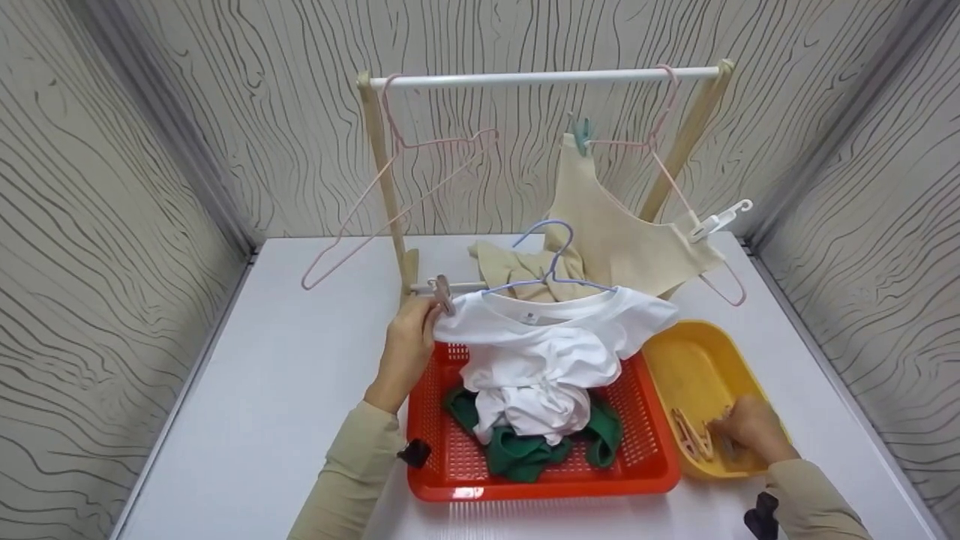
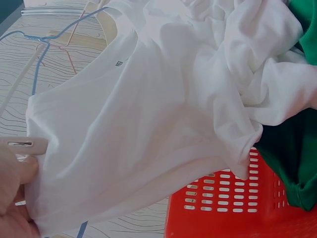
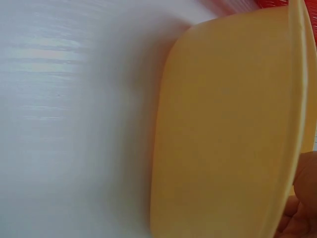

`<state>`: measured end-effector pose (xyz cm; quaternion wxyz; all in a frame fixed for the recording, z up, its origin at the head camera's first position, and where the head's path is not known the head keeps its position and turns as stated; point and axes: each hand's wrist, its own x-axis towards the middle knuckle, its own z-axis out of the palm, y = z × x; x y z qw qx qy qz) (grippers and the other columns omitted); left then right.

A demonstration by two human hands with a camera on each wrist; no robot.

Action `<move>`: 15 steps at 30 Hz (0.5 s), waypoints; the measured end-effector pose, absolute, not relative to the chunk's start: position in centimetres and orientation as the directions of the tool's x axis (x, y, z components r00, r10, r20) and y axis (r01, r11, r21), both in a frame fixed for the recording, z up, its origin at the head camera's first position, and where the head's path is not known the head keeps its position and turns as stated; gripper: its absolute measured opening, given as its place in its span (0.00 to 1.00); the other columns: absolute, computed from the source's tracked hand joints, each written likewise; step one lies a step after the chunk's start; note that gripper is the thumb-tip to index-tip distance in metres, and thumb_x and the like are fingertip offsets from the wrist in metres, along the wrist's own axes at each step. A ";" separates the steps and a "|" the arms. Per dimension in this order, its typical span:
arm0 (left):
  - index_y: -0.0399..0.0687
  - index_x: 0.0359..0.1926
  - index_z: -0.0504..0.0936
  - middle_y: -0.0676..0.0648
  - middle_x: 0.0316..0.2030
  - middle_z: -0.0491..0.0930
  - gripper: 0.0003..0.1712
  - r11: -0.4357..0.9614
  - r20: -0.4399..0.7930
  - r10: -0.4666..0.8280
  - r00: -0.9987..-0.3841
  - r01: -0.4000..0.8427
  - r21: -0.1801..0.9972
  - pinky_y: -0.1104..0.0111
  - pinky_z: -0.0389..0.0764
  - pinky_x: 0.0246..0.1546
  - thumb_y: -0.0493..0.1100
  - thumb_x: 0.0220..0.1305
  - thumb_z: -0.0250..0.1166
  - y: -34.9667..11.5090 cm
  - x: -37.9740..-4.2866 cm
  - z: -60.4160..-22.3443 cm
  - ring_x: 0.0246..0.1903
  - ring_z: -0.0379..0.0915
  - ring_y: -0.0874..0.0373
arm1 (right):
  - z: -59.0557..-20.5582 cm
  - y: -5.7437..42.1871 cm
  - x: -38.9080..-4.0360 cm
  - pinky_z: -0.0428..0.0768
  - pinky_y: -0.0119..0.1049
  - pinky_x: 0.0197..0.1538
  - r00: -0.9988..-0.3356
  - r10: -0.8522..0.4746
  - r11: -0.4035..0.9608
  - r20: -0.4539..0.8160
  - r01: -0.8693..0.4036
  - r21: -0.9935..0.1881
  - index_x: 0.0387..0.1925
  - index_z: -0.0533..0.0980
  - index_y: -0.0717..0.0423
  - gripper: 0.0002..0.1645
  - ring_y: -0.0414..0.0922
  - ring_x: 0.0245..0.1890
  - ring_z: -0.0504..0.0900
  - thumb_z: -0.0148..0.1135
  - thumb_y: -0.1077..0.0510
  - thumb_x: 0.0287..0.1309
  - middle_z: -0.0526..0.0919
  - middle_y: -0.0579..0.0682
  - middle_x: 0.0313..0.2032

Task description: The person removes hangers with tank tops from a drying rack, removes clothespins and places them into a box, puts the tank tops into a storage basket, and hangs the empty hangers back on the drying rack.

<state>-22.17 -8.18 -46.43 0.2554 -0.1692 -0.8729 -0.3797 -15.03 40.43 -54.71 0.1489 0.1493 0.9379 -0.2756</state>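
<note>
A white shirt (image 1: 574, 360) is stretched above a red basket (image 1: 547, 489) on a white tabletop (image 1: 285, 375), the end of its sleeve pinched by the left hand (image 1: 409, 341), just beside a brownish peg (image 1: 444, 294) clipped at the shoulder. A blue hanger (image 1: 571, 236) is seated in the neckline, its hook raised. The right hand (image 1: 750, 427) is lowered into a yellow basin (image 1: 694, 371), its fingertips set among loose pegs (image 1: 688, 433); whether one is gripped cannot be told.

The right hand is bordered closely by the basin's outer rim, shown curving beside it in the right wrist view. Basket and basin are placed side by side, with hardly a gap between their edges. The widest room is found at left, where a broad stretch of tabletop is bounded by a pale wall (image 1: 262, 112) patterned with wavy dark lines; at right, a narrower strip is left beyond the basin.

The shirt's soft cloth is drawn smooth near the left hand and bunched into thick folds lower down, above a crumpled green garment (image 1: 525, 457). The basket is formed of perforated plastic, the basin of smooth plastic with rounded corners. Behind, a white rod (image 1: 555, 77) is carried by wooden posts (image 1: 384, 165). Two thin pink hangers (image 1: 652, 139) are hooked over it, and a beige garment (image 1: 626, 232) is fastened to the right one by a teal peg (image 1: 582, 136) and a white peg (image 1: 720, 220).
</note>
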 end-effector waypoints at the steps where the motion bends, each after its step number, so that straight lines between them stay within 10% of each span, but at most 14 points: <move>1: 0.39 0.42 0.78 0.40 0.41 0.82 0.06 0.655 0.574 0.101 -0.813 0.488 0.577 0.60 0.82 0.52 0.34 0.67 0.57 -8.2 -22.2 -46.4 0.48 0.80 0.48 | -54.7 40.4 -15.0 0.68 0.30 0.19 -0.909 0.204 0.801 -0.364 0.369 -0.472 0.20 0.74 0.64 0.12 0.39 0.14 0.68 0.65 0.61 0.51 0.68 0.44 0.13; 15: 0.40 0.43 0.78 0.42 0.41 0.82 0.06 0.670 0.553 0.095 -0.828 0.464 0.580 0.62 0.82 0.53 0.34 0.67 0.57 -8.0 -21.9 -46.3 0.48 0.80 0.50 | -55.1 40.9 -14.6 0.68 0.31 0.20 -0.915 0.228 0.825 -0.334 0.363 -0.432 0.25 0.72 0.68 0.13 0.42 0.17 0.69 0.66 0.62 0.46 0.69 0.48 0.17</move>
